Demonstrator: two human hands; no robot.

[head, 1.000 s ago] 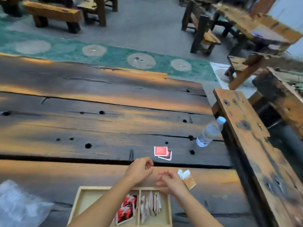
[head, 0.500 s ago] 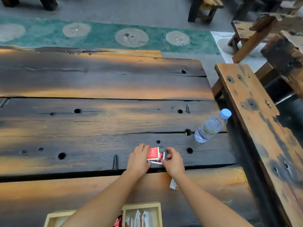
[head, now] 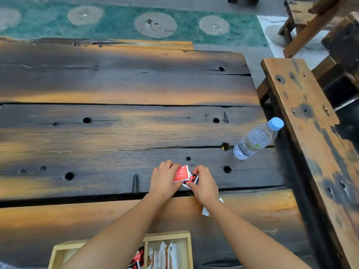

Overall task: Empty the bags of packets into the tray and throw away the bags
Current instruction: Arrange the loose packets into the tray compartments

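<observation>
Two small red-and-white packets lie overlapped on the dark plank table, pinched from either side by the left hand and right hand, fingers curled onto them. Nearer the person sits the wooden tray, red packets in one compartment, pale ones beside. A water bottle stands right, forearms hiding part of the tray

- Wooden plank table, dark and scorched, filling centre and left of frame
- Water bottle, blue cap, lying at right table edge
- Wooden bench, right side
- Green floor mat, pale discs, top
</observation>
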